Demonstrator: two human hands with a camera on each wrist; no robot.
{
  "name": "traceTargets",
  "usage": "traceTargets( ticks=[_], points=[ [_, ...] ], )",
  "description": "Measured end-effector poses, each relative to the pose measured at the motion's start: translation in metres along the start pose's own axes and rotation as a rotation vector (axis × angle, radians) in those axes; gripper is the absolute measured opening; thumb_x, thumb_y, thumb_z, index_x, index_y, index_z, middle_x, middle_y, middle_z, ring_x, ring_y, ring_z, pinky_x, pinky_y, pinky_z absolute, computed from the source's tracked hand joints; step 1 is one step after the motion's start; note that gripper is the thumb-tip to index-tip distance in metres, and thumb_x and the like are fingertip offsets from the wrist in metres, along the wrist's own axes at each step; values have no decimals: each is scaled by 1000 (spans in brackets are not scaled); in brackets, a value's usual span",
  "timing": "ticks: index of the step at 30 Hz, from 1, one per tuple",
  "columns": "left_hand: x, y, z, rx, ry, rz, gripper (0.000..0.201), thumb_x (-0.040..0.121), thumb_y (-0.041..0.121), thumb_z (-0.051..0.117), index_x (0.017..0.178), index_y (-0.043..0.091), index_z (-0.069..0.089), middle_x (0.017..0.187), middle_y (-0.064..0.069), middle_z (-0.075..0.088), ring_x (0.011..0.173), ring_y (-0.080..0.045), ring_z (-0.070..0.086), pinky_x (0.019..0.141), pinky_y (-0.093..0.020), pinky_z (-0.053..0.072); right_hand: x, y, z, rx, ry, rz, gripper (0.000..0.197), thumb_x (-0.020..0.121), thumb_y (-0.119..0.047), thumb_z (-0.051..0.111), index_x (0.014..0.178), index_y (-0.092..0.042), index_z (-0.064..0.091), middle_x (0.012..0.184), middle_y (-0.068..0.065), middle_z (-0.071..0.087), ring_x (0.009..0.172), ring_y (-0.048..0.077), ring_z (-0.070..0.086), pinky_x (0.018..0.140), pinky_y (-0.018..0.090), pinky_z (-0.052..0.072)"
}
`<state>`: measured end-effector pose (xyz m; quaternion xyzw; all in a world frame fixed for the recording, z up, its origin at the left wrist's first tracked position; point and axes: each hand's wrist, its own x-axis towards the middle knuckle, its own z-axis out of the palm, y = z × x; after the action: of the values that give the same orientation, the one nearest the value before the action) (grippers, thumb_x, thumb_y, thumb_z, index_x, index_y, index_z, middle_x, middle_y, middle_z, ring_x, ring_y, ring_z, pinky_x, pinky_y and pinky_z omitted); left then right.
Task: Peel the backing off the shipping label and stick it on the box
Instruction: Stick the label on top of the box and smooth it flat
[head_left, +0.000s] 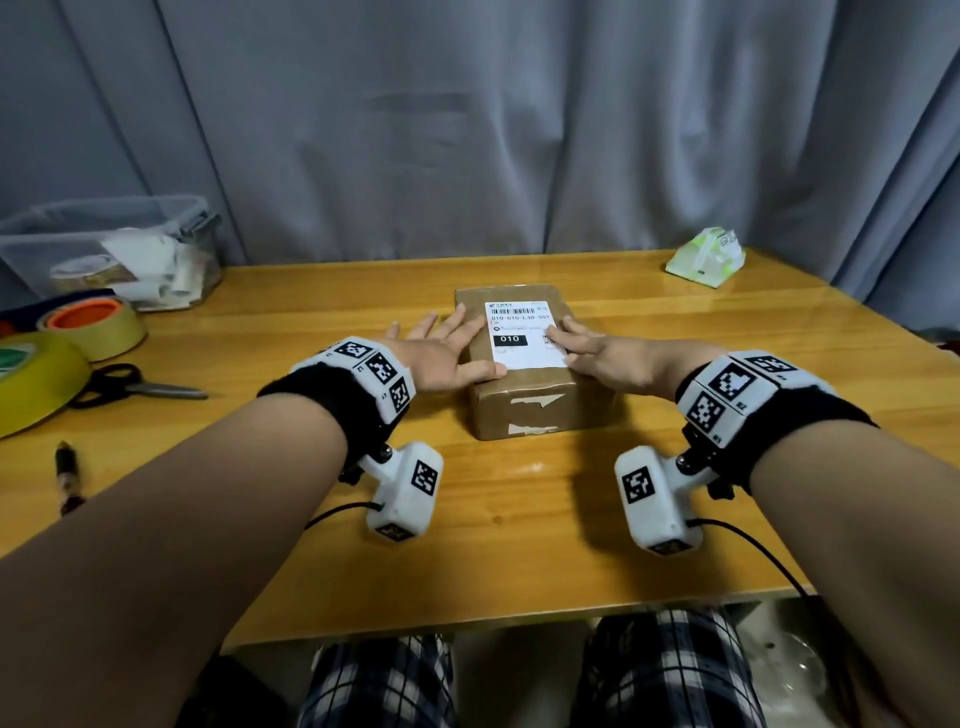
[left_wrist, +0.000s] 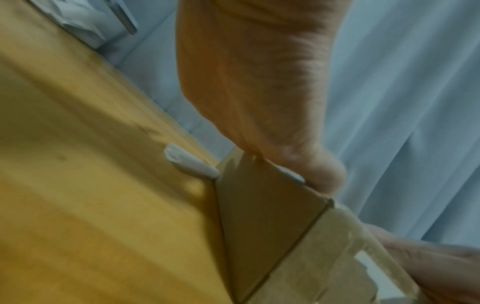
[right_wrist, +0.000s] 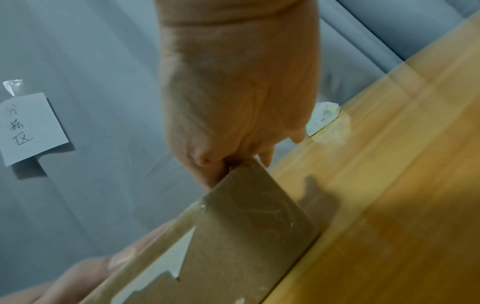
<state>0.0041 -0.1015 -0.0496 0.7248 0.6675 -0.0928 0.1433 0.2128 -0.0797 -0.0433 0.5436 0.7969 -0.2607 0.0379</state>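
Observation:
A brown cardboard box (head_left: 535, 408) sits mid-table, with a white shipping label (head_left: 524, 332) lying flat on its top face. My left hand (head_left: 447, 345) lies with straight fingers on the box's left top edge, thumb touching the label's near left corner. My right hand (head_left: 587, 348) presses flat fingers on the label's right side. In the left wrist view the palm (left_wrist: 259, 92) rests over the box (left_wrist: 265, 207), and a curled white strip of paper (left_wrist: 189, 162) lies on the table beside it. The right wrist view shows the palm (right_wrist: 239, 92) on the box (right_wrist: 246, 226).
Tape rolls (head_left: 93, 325), scissors (head_left: 140, 387) and a pen (head_left: 67, 475) lie at the left, with a clear plastic bin (head_left: 109, 249) behind them. A green-white tissue pack (head_left: 706, 257) sits at the back right. A grey curtain (head_left: 467, 130) hangs behind the wooden table (head_left: 498, 499).

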Motion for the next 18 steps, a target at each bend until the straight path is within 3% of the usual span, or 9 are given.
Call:
traceTargets(
  ticks=[3, 6, 7, 9, 11, 15, 18],
  points=[
    [-2, 2, 3, -33, 54, 2, 81, 87, 68, 28, 149, 32, -10, 158, 10, -19, 148, -18, -15, 118, -53, -8, -6, -3, 0, 16, 53, 9, 51, 101, -15, 29, 150, -23, 17, 162, 4, -3, 149, 24, -1, 119, 34, -2],
    [0, 16, 2, -69, 164, 82, 64, 97, 46, 24, 151, 23, -2, 161, 6, -11, 148, -14, -13, 120, -46, -9, -1, -15, 3, -49, 240, -3, 44, 99, -19, 29, 141, -23, 41, 160, -1, 20, 149, 20, 6, 118, 47, -5],
    [2, 22, 3, -90, 186, 113, 59, 99, 39, 21, 151, 22, 2, 161, 5, -6, 148, -14, -10, 120, -43, -8, 1, -20, 6, -64, 277, -26, 44, 99, -20, 28, 140, -24, 42, 159, -2, 23, 149, 18, 7, 118, 49, -5],
    [6, 32, 6, -112, 173, 134, 54, 100, 37, 17, 151, 25, 7, 162, 7, -1, 149, -13, -5, 121, -44, -5, 6, -26, 14, -95, 271, -51, 47, 100, -24, 24, 146, -24, 31, 160, -2, 19, 149, 17, 6, 119, 49, -6],
    [13, 33, 6, -90, 138, 98, 54, 99, 45, 15, 151, 30, 7, 161, 12, 0, 149, -13, -3, 120, -49, -3, 11, -26, 20, -126, 229, -17, 49, 101, -31, 20, 150, -26, 18, 161, -6, 9, 149, 15, 2, 119, 52, -5],
    [28, 23, -4, 9, 116, 33, 61, 93, 59, 17, 149, 38, 8, 159, 20, 3, 148, -15, 1, 117, -54, 2, 22, -21, 14, -127, 180, 25, 49, 101, -36, 20, 150, -31, 15, 161, -12, 3, 149, 15, -2, 117, 58, -2],
    [41, 17, -10, 34, 116, 15, 63, 92, 62, 16, 149, 39, 7, 159, 20, 2, 148, -20, 1, 116, -56, 1, 29, -18, 10, -135, 162, 42, 50, 100, -41, 18, 150, -35, 12, 161, -15, 1, 149, 19, -8, 117, 58, -7]
  ],
)
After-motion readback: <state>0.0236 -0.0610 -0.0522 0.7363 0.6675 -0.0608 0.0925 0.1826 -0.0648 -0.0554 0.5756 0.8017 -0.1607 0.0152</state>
